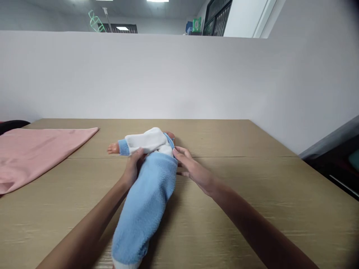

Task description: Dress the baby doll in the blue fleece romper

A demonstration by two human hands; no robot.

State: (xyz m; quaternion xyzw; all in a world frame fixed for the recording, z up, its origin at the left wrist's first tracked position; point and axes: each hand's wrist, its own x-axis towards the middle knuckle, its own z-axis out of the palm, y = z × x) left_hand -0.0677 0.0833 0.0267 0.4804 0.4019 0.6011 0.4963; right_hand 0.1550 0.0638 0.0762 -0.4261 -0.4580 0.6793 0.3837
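A baby doll [151,194] lies on its side on the wooden-looking table, dressed in a white top [147,142] with blue trim and fluffy blue trousers [147,201]. One bare doll hand [113,148] sticks out to the left from a blue cuff. The doll's head is mostly hidden behind the top. My left hand [134,166] grips the doll's body at the waist, just under the sleeve. With thumb and fingers, my right hand [186,163] pinches the edge of the white top on the right side, near its blue trim. Some fingertips of both hands are hidden.
A pink cloth [36,153] is spread over the left side of the table [238,209]. Behind it at the far left shows a black curved object [12,125]. A white wall [157,74] stands behind the table, and a dark object [333,164] is past the right edge.
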